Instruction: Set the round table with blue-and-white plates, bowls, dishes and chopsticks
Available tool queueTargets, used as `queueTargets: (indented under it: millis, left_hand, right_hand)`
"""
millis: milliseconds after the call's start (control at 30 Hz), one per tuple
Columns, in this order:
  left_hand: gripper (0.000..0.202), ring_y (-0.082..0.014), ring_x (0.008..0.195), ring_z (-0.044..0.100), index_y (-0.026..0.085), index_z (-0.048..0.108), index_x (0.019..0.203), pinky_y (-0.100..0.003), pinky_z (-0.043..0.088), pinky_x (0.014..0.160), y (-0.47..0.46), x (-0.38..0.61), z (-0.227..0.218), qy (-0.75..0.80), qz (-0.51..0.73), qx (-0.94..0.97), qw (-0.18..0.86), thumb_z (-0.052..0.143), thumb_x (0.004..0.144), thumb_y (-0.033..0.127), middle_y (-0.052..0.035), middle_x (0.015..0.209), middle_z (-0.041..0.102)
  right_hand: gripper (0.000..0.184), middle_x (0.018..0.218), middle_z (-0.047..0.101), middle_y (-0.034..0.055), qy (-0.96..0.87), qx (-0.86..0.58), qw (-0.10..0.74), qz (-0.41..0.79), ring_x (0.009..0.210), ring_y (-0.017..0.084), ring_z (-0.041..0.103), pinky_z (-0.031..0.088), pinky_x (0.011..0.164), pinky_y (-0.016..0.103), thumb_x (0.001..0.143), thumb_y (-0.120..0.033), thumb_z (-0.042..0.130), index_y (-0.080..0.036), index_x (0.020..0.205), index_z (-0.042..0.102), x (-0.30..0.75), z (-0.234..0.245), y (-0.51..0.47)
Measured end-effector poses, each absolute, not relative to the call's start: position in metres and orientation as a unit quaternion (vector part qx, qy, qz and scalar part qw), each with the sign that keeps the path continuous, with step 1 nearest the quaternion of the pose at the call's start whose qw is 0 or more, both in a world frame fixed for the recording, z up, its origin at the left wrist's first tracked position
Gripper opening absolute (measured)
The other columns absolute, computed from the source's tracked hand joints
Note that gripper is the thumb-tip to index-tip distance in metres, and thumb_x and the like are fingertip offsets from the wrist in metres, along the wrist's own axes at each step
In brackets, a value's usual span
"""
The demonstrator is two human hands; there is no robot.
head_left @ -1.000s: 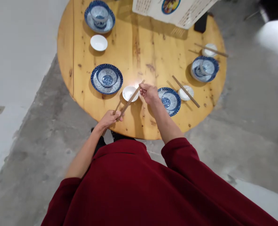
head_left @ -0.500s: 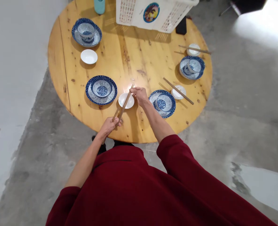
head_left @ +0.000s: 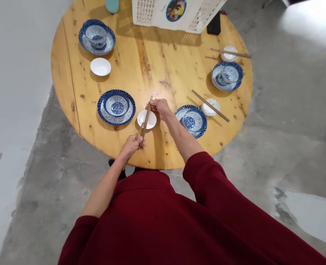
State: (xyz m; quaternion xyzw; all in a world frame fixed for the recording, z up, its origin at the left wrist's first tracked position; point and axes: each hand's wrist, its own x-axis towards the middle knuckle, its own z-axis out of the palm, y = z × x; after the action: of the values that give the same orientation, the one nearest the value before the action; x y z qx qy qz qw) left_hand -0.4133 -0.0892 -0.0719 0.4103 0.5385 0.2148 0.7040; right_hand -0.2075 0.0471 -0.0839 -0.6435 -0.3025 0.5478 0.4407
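Note:
Brown chopsticks (head_left: 146, 119) slant across a small white dish (head_left: 150, 120) near the table's front edge. My right hand (head_left: 159, 106) pinches their far end just above the dish's back rim. Around their near end my left hand (head_left: 133, 144) is closed, and it also grips further chopsticks that stick out below the fist. To the left of the dish sits a blue-patterned plate (head_left: 100, 112) with a bowl (head_left: 117, 106) on it. A similar plate with a bowl (head_left: 195, 120) lies to the right, partly behind my right forearm.
Round wooden table (head_left: 129, 73). Chopsticks (head_left: 211, 106) rest across a white dish (head_left: 214, 111) on the right; another such pair (head_left: 231, 53) lies beyond. Bowls on plates (head_left: 96, 36) and a white dish (head_left: 100, 67) stand at left. A white basket (head_left: 158, 14) and a phone (head_left: 214, 25) are at the back.
The chopsticks between my hands have turned slightly more upright. My left hand has shifted a little to the right and my right hand slightly away from me. The camera view has moved slightly.

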Motion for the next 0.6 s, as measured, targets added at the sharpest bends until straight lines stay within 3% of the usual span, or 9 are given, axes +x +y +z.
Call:
queueTargets:
  millis: [367,600]
  left_hand:
    - [0.017,-0.0104,0.055,0.057,0.015,0.063,0.073,-0.021,0.046,0.057,-0.088,-0.407,-0.065,0.546,0.218,0.415,0.695,0.057,0.086,0.023,-0.0037,0.065,0.068]
    - [0.017,-0.0116,0.057,0.06,0.015,0.066,0.076,-0.021,0.046,0.057,-0.079,-0.416,-0.068,0.557,0.215,0.436,0.674,0.061,0.085,0.028,-0.0049,0.066,0.071]
  right_hand:
    - [0.028,0.059,0.062,-0.0022,-0.312,-0.649,0.433,0.542,0.054,0.008,0.058,0.05,0.054,0.016,0.088,-0.025,0.078,-0.019,0.067,0.061,-0.201,-0.093,0.052]
    - [0.028,0.058,0.059,-0.0031,-0.285,-0.654,0.445,0.541,0.052,0.006,0.055,0.048,0.052,0.015,0.088,-0.017,0.076,-0.018,0.065,0.06,-0.204,-0.09,0.051]
